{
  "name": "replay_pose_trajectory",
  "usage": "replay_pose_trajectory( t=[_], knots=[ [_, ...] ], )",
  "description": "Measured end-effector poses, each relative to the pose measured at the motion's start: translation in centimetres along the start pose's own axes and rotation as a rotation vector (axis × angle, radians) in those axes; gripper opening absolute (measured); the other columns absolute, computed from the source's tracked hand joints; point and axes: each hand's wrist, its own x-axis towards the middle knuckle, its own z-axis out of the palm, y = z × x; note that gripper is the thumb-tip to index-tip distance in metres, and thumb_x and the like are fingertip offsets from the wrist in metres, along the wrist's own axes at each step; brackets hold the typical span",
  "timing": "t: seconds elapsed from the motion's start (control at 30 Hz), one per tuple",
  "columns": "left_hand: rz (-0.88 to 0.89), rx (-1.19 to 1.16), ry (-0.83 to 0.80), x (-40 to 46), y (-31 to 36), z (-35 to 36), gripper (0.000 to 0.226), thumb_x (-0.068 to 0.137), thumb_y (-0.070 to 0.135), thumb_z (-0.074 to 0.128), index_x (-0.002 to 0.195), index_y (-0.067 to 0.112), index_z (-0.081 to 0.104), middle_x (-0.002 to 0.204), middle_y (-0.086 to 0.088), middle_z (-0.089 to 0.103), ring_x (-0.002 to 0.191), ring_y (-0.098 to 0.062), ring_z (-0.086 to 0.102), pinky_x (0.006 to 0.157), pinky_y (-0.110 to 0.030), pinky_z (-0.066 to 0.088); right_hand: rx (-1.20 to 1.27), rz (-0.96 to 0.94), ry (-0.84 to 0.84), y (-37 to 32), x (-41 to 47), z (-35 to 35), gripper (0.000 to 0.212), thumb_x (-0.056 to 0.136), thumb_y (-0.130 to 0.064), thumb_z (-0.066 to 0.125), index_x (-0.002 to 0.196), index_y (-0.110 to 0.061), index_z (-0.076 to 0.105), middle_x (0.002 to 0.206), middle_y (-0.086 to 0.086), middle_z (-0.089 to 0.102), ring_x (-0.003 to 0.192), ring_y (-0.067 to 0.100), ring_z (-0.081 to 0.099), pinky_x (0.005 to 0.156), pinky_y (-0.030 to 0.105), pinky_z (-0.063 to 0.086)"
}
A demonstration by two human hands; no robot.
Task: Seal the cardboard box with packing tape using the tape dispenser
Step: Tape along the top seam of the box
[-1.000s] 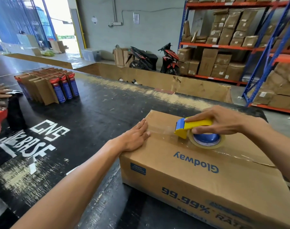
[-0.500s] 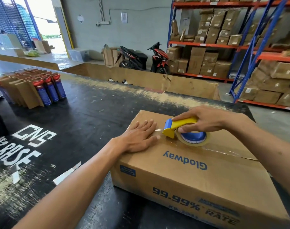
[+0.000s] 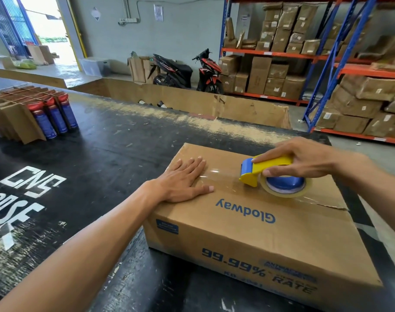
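The left hand (image 3: 183,181) is lying flat, fingers straight and together, pressing down on the top of the brown cardboard box printed with blue "Glodway" lettering (image 3: 248,239), which is sitting on the scuffed black worktable with white stencilled letters (image 3: 97,158). The right hand (image 3: 304,161) is curling around the yellow-and-blue plastic tape dispenser (image 3: 266,171), thumb underneath and fingers over the handle, holding it down on the box top just to the right of the left hand's fingertips. A roll of clear tape on a blue hub is sitting in the dispenser beneath the right palm.

A glossy strip of clear packing tape (image 3: 221,176) is running along the centre seam from under the left hand to the dispenser's nose, so that stretch is looking sealed. Past the right hand, toward the wrist side, the flap edge is standing slightly raised near the box's right end (whether tape is already covering that part, I cannot tell). By my judgement the seam is roughly half done, with the right portion and the cut remaining.

The box's contents are hidden by the closed flaps. Well off beyond the left hand, blue spray cans with red caps (image 3: 54,118) are standing in brown cardboard dividers (image 3: 16,118). Beyond both hands, a long open cardboard bin (image 3: 203,104) is holding a few small items too dim to identify.
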Motion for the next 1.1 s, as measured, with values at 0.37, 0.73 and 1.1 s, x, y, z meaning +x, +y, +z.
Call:
replay_pose_trajectory(
  t=[0.37, 0.73, 1.1],
  knots=[
    [-0.028, 0.100, -0.083, 0.7, 1.9, -1.3, 0.105, 0.074, 0.093, 0.011, 0.156, 0.032, -0.015, 0.164, -0.002, -0.022, 0.151, -0.020, -0.016, 0.122, -0.051, -0.007, -0.158, 0.006, -0.034, -0.1, -1.1, 0.2, 0.051, 0.073, -0.096, 0.036, 0.118, -0.078, 0.048, 0.084, -0.017, 0.053, 0.075, 0.006, 0.050, 0.061, 0.028, 0.032],
    [0.141, 0.059, -0.070, 3.5, 8.8, 1.0, 0.117, 0.073, 0.096, 0.014, 0.156, 0.019, -0.014, 0.164, -0.002, -0.021, 0.150, -0.014, -0.020, 0.123, -0.046, -0.007, -0.130, 0.012, -0.053, 0.1, -1.0, 0.1, 0.053, 0.073, -0.095, 0.035, 0.121, -0.075, 0.048, 0.084, -0.014, 0.053, 0.075, 0.007, 0.050, 0.061, 0.029, 0.032],
    [0.150, 0.069, -0.056, 3.6, 8.5, 1.2, 0.118, 0.071, 0.098, 0.012, 0.157, 0.021, -0.013, 0.165, -0.001, -0.019, 0.150, -0.012, -0.019, 0.124, -0.045, -0.006, 0.044, 0.100, -0.098, 0.1, -4.0, -1.0, 0.058, 0.068, -0.095, 0.046, 0.122, -0.074, 0.052, 0.096, -0.043, 0.053, 0.091, -0.014, 0.048, 0.067, 0.025, 0.034]
  ],
)
